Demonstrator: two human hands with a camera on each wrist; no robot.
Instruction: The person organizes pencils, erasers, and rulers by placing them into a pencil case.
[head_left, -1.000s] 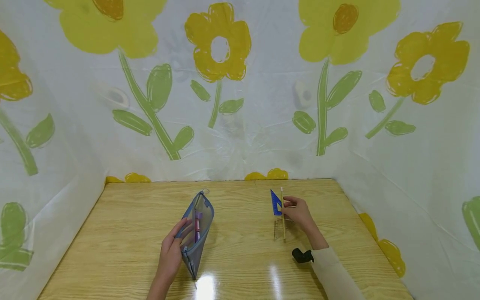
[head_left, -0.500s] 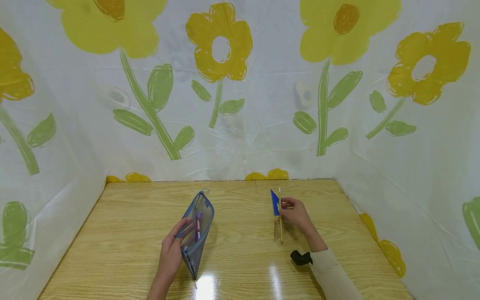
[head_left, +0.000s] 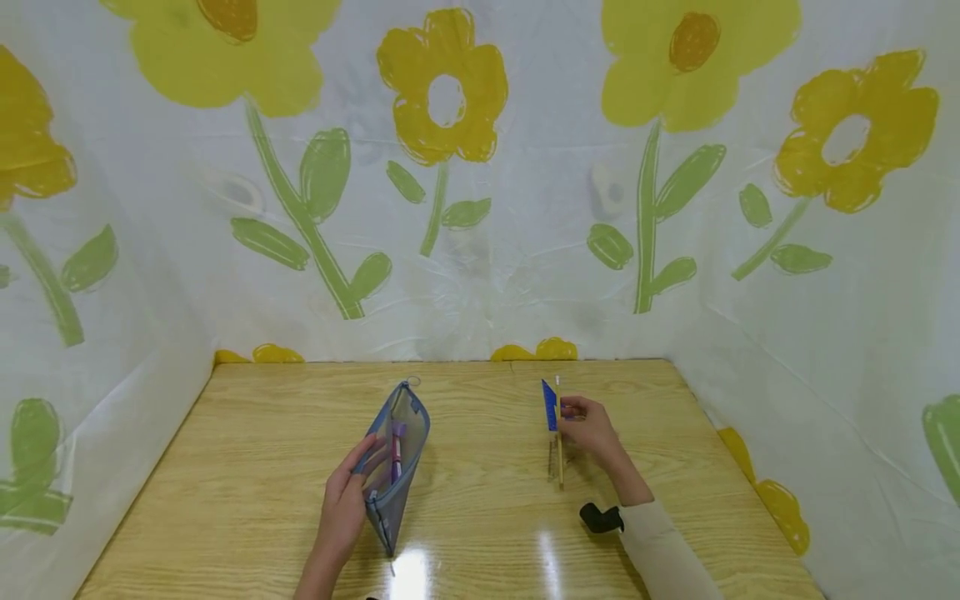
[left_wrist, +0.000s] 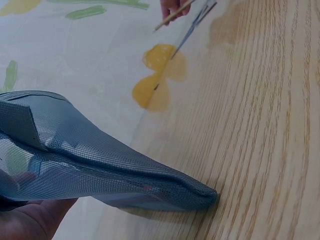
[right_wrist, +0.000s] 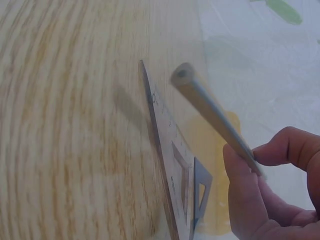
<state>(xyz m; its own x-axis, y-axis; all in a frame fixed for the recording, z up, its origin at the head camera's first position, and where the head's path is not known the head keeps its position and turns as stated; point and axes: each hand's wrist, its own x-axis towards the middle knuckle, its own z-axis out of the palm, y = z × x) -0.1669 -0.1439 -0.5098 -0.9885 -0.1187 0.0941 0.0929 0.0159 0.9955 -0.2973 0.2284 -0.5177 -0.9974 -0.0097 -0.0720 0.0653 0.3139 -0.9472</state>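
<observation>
At the near edge, light is glaring off the wooden tabletop (head_left: 487,500) in two white patches. On the near right, a pale sleeve (head_left: 667,550) is covering the right forearm, and a black fitting (head_left: 600,518) is sticking out leftward from beside its cuff.

On the left, the left hand (head_left: 347,492) is gripping the blue-grey mesh pouch (head_left: 390,518) along its left side. The pouch is leaning with its zipped mouth gaping, its long sides running from near to far. Inside, a purple-capped pen (head_left: 397,454) is lying lengthwise. Whether the pouch's low corner is touching the tabletop, I cannot tell.

Farther off and to the right, the right hand (head_left: 590,425) is pinching the pencil (head_left: 560,458) between thumb and fingers. The pencil is hanging above the tabletop, its white tip pointing far and its blunt end pointing near; in the right wrist view a soft shadow is falling apart from it. Just left of the pencil, a clear set square (right_wrist: 167,137) is lying on the tabletop, and a blue set square (head_left: 550,417) is showing beyond it.

At the far side, a white cloth (head_left: 517,283) is rising behind the tabletop, printed with yellow flowers (head_left: 483,92) on green stems.
</observation>
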